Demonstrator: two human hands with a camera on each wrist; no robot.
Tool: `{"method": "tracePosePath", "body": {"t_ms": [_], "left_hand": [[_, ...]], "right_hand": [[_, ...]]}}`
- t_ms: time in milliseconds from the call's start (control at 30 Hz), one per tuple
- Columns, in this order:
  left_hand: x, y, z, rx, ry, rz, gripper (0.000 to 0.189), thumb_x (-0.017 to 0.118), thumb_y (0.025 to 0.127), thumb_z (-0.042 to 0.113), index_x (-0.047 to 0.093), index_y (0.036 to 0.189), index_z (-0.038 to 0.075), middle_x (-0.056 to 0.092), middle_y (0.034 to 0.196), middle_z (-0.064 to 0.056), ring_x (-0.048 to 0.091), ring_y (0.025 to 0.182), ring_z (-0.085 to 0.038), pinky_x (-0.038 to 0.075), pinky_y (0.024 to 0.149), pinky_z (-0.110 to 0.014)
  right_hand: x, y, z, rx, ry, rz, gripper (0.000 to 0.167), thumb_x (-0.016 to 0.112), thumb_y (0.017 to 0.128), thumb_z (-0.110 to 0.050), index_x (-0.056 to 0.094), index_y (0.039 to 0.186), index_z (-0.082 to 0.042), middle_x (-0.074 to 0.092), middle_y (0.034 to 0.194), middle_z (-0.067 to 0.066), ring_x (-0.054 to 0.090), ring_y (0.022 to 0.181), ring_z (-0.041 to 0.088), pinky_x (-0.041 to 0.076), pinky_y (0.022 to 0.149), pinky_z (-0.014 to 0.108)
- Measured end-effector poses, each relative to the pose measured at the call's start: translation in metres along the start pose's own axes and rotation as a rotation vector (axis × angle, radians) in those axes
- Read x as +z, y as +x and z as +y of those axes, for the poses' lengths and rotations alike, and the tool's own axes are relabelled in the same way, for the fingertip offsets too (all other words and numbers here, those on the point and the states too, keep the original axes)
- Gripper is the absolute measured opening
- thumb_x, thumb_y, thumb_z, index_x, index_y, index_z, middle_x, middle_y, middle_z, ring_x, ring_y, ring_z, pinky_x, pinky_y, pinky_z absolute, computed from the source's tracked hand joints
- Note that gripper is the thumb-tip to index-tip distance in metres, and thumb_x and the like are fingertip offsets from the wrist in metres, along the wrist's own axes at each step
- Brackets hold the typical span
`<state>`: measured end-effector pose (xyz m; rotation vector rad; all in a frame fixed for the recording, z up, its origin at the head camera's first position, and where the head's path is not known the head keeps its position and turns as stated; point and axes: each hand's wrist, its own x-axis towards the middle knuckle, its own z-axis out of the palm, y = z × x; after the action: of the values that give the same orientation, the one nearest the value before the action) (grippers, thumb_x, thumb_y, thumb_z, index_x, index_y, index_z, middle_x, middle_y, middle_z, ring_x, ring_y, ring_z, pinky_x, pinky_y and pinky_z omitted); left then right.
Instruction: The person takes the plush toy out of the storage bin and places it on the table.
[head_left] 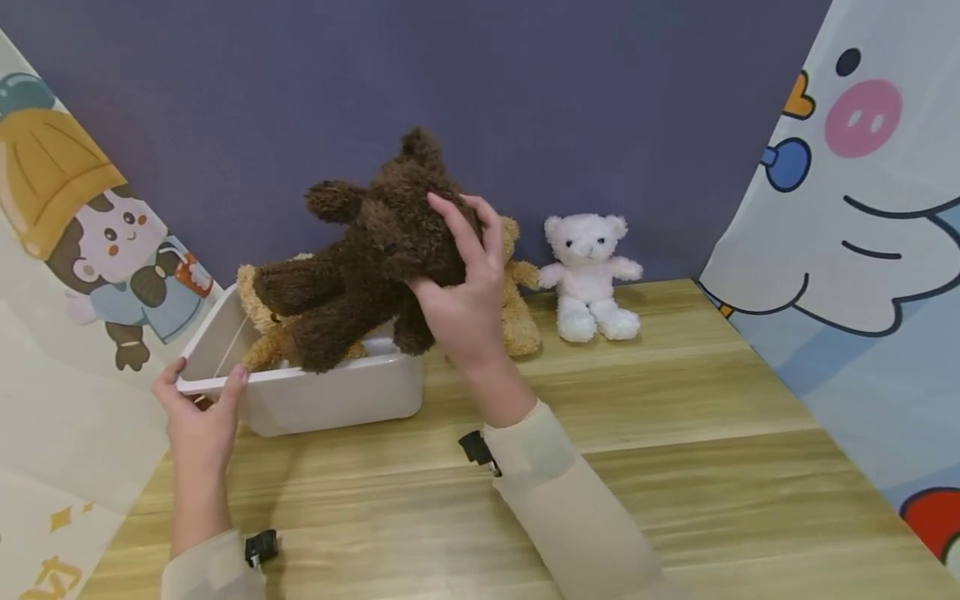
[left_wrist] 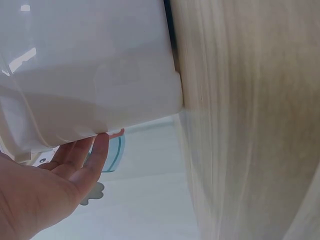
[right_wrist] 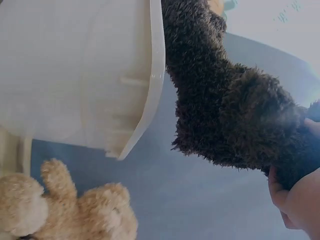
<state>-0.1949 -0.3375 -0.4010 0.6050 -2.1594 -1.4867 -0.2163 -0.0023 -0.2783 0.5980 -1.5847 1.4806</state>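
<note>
Tabletop point(head_left: 675, 433) of pale wood fills the lower half of the head view, backed by a dark blue wall, with cartoon-printed cloth hanging at the left and right edges of the frame. White bin point(head_left: 337, 396) stands on the tabletop left of centre; in the left wrist view its smooth side point(left_wrist: 90, 65) takes up the upper left, and in the right wrist view its rim point(right_wrist: 150, 80) runs down the upper middle. Brown teddy bear point(head_left: 367, 250) hangs above the bin near the middle of the head view, tilted, its legs reaching down over the bin's opening; its dark fur point(right_wrist: 225, 110) fills the upper right of the right wrist view. A tan teddy bear point(head_left: 262, 321) lies inside the bin under the brown one. Another tan teddy bear point(head_left: 517, 304) sits on the tabletop just right of the bin, partly hidden behind the right hand; it shows at the lower left of the right wrist view point(right_wrist: 75, 210). A white teddy bear point(head_left: 592, 275) sits upright against the wall, right of centre. The right hand point(head_left: 461, 283) grips the brown teddy bear, fingers curled round its body. The left hand point(head_left: 198, 408) holds the near left corner of the bin, thumb over the rim and fingers point(left_wrist: 97, 155) against its side
</note>
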Motion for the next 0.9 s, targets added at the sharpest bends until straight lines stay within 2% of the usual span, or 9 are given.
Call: {"method": "tracePosePath", "body": {"t_ms": [133, 233, 433, 700, 900], "left_hand": [[-0.001, 0.000, 0.000, -0.001, 0.006, -0.010, 0.085, 0.076, 0.095, 0.047, 0.021, 0.161, 0.043, 0.051, 0.153, -0.014, 0.055, 0.127, -0.017, 0.047, 0.108, -0.026], [-0.001, 0.002, 0.001, 0.008, 0.009, -0.007, 0.085, 0.076, 0.095, 0.048, 0.022, 0.160, 0.043, 0.053, 0.149, -0.013, 0.056, 0.122, -0.013, 0.047, 0.103, -0.023], [-0.001, 0.005, 0.001, 0.021, 0.017, 0.001, 0.085, 0.077, 0.094, 0.048, 0.023, 0.160, 0.043, 0.055, 0.147, -0.016, 0.056, 0.116, -0.009, 0.045, 0.095, -0.018], [-0.002, 0.002, 0.003, 0.012, 0.022, -0.021, 0.086, 0.075, 0.095, 0.051, 0.020, 0.161, 0.044, 0.051, 0.156, -0.018, 0.054, 0.130, -0.022, 0.046, 0.110, -0.029], [-0.003, 0.001, 0.003, -0.007, 0.029, -0.024, 0.087, 0.074, 0.095, 0.052, 0.019, 0.162, 0.044, 0.050, 0.158, -0.019, 0.052, 0.132, -0.025, 0.045, 0.113, -0.033]], "right_hand": [[-0.019, -0.009, 0.001, 0.072, -0.012, 0.086, 0.069, 0.085, 0.083, 0.005, 0.063, 0.147, -0.012, 0.041, 0.159, 0.011, 0.038, 0.148, 0.019, 0.044, 0.114, 0.037], [-0.029, -0.012, 0.000, 0.097, -0.026, 0.121, 0.073, 0.086, 0.081, 0.005, 0.063, 0.148, -0.014, 0.041, 0.159, 0.010, 0.036, 0.151, 0.016, 0.042, 0.118, 0.039], [-0.043, -0.011, -0.001, 0.053, -0.034, 0.120, 0.070, 0.088, 0.082, 0.002, 0.064, 0.146, -0.010, 0.042, 0.158, 0.012, 0.035, 0.151, 0.016, 0.037, 0.124, 0.041], [-0.070, -0.009, 0.002, 0.036, -0.084, 0.137, 0.071, 0.090, 0.080, 0.001, 0.063, 0.146, -0.008, 0.043, 0.156, 0.014, 0.038, 0.149, 0.018, 0.039, 0.123, 0.040], [-0.095, -0.004, 0.003, 0.043, -0.126, 0.137, 0.066, 0.089, 0.079, 0.005, 0.067, 0.140, -0.007, 0.047, 0.155, 0.013, 0.039, 0.149, 0.017, 0.038, 0.122, 0.038]]}}
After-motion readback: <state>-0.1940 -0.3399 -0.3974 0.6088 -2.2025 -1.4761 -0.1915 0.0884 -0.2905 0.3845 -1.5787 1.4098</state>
